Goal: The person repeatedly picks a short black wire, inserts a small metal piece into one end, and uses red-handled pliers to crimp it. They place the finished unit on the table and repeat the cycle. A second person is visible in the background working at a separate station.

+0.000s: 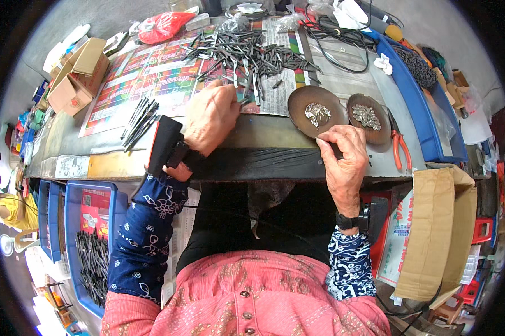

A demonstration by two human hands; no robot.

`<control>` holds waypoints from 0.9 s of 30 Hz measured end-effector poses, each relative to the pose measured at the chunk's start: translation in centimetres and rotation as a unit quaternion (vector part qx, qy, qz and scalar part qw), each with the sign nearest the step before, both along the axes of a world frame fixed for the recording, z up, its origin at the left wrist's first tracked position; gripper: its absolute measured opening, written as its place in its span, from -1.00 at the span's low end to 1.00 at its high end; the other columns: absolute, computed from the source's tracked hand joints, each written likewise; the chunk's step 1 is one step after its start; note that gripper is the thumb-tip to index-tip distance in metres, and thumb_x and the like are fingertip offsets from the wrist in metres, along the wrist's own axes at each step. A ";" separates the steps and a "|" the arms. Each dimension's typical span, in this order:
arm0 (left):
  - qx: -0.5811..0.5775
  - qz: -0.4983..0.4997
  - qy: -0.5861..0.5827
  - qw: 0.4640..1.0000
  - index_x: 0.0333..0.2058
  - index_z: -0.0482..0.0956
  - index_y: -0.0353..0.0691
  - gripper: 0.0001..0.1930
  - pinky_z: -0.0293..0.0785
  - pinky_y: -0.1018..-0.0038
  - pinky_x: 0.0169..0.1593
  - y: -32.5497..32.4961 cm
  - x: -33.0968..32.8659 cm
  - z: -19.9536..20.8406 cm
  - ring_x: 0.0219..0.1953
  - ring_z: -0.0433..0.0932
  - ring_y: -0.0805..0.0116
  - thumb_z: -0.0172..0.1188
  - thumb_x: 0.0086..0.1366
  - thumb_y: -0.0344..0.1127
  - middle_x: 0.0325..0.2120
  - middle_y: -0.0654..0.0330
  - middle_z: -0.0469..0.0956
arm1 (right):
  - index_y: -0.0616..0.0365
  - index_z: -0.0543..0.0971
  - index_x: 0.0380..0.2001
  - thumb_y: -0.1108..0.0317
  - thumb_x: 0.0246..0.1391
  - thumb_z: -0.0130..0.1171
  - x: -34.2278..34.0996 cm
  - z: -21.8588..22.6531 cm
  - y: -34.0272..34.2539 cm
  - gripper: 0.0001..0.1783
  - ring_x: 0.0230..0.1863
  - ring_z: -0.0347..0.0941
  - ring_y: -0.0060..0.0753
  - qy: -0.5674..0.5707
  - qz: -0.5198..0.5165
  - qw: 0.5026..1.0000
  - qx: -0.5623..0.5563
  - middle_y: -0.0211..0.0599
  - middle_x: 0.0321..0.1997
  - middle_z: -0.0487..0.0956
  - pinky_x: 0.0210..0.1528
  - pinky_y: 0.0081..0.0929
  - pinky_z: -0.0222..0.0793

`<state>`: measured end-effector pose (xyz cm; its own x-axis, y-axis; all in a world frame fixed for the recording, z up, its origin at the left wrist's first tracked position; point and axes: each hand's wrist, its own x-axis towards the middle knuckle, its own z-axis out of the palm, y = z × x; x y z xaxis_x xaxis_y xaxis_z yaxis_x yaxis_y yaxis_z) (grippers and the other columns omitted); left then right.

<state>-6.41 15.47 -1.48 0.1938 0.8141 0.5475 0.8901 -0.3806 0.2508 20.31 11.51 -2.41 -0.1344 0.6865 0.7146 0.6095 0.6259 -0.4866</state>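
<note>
My left hand (pixel 212 116) is closed above the table's front edge, just short of a heap of thin black strips (pixel 252 53). A dark tip shows beside its fingers, but what it grips is hidden. My right hand (pixel 346 159) pinches thumb and forefinger together at the near rim of a round brown dish (pixel 298 115). Anything in that pinch is too small to make out. Small silvery slivers (pixel 317 114) lie in this dish. A smaller brown dish (pixel 382 134) to its right holds shiny metal bits (pixel 366 116).
A loose bundle of black strips (pixel 140 123) lies left of my left hand. Red-handled pliers (pixel 399 147) rest right of the dishes. A long blue tray (pixel 444 129) lines the right side. Below the table are a blue bin (pixel 116 210) of black strips and a cardboard box (pixel 432 235).
</note>
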 end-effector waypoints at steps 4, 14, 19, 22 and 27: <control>0.010 0.013 -0.032 0.999 -0.46 0.53 -0.26 -0.89 0.39 0.23 -0.29 -1.6 -0.1 1.1 -0.39 0.50 0.06 0.24 0.10 -0.36 -0.48 0.05 0.49 | 0.20 0.59 -0.46 0.54 -0.15 0.31 0.1 0.0 -0.3 -0.88 -0.21 0.41 -0.22 0.018 0.001 1.000 0.003 -0.28 -0.37 0.53 -0.14 -0.33 0.34; -0.166 -0.091 -0.324 0.927 -0.36 0.48 -0.32 -0.92 0.32 0.56 -0.54 -9.2 2.1 3.3 -0.63 0.44 0.52 0.20 0.23 -0.47 -0.58 0.20 0.57 | 0.23 0.55 -0.47 0.58 -0.13 0.31 -1.5 1.7 -3.7 -0.87 -0.30 0.46 -0.30 0.096 0.056 0.993 -0.041 -0.29 -0.40 0.55 -0.22 -0.42 0.37; -0.298 -0.109 -0.489 0.813 -0.20 0.49 -0.30 -0.87 0.15 0.74 -0.66 -12.8 3.7 3.4 -0.69 0.31 0.72 0.20 0.29 -0.47 -0.51 0.26 0.59 | 0.23 0.56 -0.43 0.57 -0.07 0.31 -3.2 2.4 -6.2 -0.88 -0.41 0.45 -0.49 0.171 0.118 0.971 -0.115 -0.34 -0.40 0.56 -0.36 -0.57 0.36; -0.311 -0.128 -0.554 0.762 -0.12 0.50 -0.32 -0.77 0.17 0.75 -0.67 -14.1 4.1 3.2 -0.69 0.33 0.71 0.25 0.25 -0.48 -0.50 0.25 0.59 | 0.24 0.56 -0.39 0.59 -0.04 0.29 -4.4 2.6 -7.5 -0.88 -0.45 0.42 -0.58 0.212 0.154 0.955 -0.141 -0.37 -0.40 0.56 -0.38 -0.62 0.34; -0.293 -0.147 -0.590 0.738 -0.11 0.53 -0.35 -0.72 0.21 0.73 -0.66 -15.2 4.6 2.6 -0.67 0.33 0.73 0.29 0.20 -0.52 -0.52 0.29 0.57 | 0.34 0.55 -0.35 0.66 0.04 0.22 -5.3 2.8 -8.5 -0.91 -0.30 0.44 -0.68 0.237 0.176 0.940 -0.170 -0.39 -0.29 0.53 -0.25 -0.71 0.38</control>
